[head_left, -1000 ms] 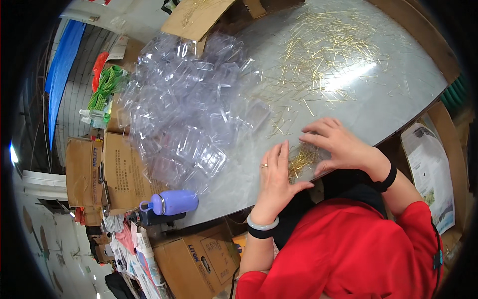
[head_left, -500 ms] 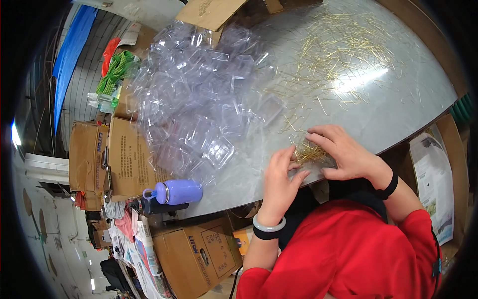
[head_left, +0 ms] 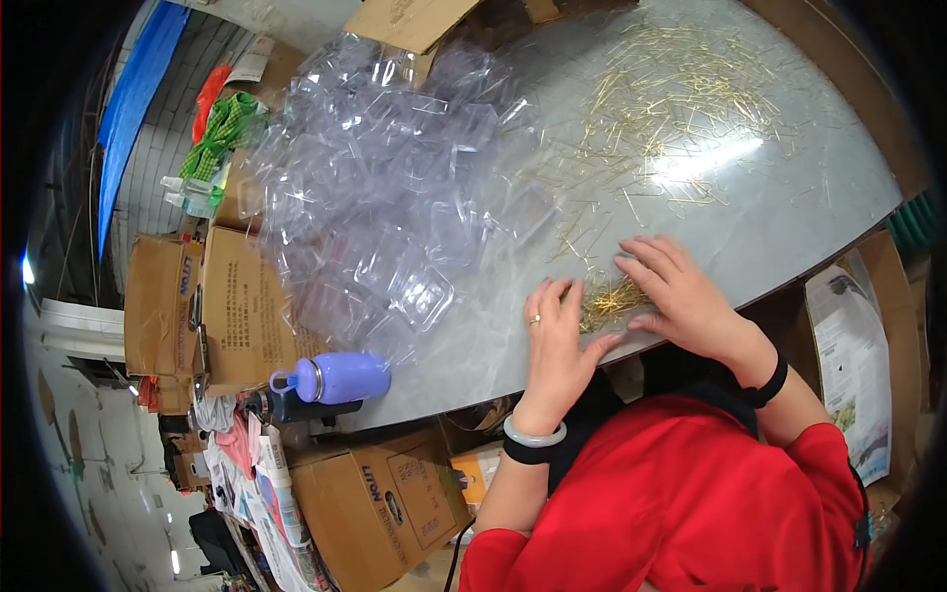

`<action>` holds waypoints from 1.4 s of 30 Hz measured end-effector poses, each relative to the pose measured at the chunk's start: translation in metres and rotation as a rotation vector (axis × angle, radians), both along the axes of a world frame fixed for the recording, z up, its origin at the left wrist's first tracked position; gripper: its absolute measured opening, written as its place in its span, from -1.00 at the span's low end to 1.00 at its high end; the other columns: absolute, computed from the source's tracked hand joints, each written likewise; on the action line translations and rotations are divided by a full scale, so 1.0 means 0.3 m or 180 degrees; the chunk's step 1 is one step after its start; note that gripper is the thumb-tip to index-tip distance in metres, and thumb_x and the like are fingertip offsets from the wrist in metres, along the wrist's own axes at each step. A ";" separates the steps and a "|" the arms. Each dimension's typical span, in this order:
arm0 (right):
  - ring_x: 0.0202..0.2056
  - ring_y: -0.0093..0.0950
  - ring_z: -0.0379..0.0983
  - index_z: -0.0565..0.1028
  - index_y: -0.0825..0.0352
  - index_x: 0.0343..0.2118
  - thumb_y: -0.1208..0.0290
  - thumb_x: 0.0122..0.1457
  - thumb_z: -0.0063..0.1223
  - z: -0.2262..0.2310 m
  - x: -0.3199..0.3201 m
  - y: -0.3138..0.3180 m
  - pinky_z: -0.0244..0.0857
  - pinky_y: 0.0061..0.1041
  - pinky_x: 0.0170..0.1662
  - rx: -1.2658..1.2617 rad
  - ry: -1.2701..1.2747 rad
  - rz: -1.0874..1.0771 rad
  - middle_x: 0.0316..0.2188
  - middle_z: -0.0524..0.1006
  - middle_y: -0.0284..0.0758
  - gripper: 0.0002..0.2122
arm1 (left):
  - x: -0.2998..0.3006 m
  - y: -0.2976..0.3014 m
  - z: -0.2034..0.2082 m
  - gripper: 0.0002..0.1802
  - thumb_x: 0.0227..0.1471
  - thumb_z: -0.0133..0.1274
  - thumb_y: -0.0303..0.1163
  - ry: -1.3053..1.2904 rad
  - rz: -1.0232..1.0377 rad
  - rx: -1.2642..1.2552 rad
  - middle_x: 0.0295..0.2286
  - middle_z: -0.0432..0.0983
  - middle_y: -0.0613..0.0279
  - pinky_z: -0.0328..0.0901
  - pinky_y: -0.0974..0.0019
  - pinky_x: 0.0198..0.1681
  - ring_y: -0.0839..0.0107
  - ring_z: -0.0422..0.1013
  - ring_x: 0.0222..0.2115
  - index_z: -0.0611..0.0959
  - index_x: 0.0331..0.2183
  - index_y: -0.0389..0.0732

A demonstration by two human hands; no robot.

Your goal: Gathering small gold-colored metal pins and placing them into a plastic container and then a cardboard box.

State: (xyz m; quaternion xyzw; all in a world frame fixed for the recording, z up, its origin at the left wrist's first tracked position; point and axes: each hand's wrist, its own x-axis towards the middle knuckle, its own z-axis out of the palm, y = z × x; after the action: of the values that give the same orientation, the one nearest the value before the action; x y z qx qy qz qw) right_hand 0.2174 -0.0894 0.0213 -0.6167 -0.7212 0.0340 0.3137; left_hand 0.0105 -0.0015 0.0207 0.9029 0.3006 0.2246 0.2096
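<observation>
Between my two hands, near the table's front edge, lies a small heap of gold-coloured bent wire pieces (head_left: 610, 299). My left hand (head_left: 558, 340) rests at the left side of this heap, fingers stretched forward and thumb pointing toward the wires. On the heap's right side is my right hand (head_left: 683, 294), its fingers extended and apart, the thumb low beside the wires. Neither hand grips anything that I can see. Farther off, a wide scatter of the same gold wire pieces (head_left: 681, 94) covers the far right of the grey table (head_left: 493, 345).
A big pile of clear plastic boxes (head_left: 385, 187) fills the table's left half. A purple bottle (head_left: 350, 378) stands by the left front edge. Cardboard boxes (head_left: 242, 306) crowd the left side; another carton (head_left: 380, 508) sits below the table, and one (head_left: 888, 345) is at right.
My left fingers have straightened from a more curled pose, and my right hand has shifted slightly at the heap. The whole view has moved a little, so the table appears farther left.
</observation>
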 end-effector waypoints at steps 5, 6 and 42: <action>0.27 -0.03 0.21 0.23 0.40 0.27 0.40 0.00 0.36 -0.014 -0.053 0.053 0.11 -0.16 0.35 -0.0278 0.1098 0.0650 0.26 0.27 0.02 -0.24 | 0.046 -0.005 -0.045 -0.24 -0.15 0.35 -0.52 -0.0164 -0.0195 -0.0211 0.13 0.25 -0.09 0.14 -0.06 0.26 -0.20 0.13 0.23 0.42 0.11 -0.38; 0.28 -0.02 0.20 0.22 0.40 0.28 0.40 -0.01 0.37 -0.013 -0.050 0.058 0.11 -0.15 0.35 -0.0287 0.1493 0.0818 0.27 0.26 0.03 -0.23 | 0.043 -0.003 -0.054 -0.25 -0.14 0.33 -0.53 -0.0202 -0.0207 -0.0257 0.14 0.24 -0.09 0.13 -0.06 0.27 -0.21 0.11 0.24 0.41 0.11 -0.38; 0.19 -0.11 0.30 0.38 0.32 0.16 0.21 0.09 0.27 0.014 -0.022 0.064 0.21 -0.10 0.24 0.0063 0.0338 0.0804 0.12 0.39 -0.11 -0.42 | -0.072 -0.040 0.065 -0.21 -0.20 0.44 -0.41 0.0354 0.0672 -0.0416 -0.02 0.37 -0.08 0.33 0.06 0.03 -0.03 0.37 -0.02 0.49 0.08 -0.36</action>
State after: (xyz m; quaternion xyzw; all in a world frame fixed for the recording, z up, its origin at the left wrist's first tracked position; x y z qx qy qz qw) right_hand 0.2108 -0.0703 0.0256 -0.5152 -0.7758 0.0987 0.3508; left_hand -0.0110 -0.0136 0.0402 0.8617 0.4192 0.1749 0.2263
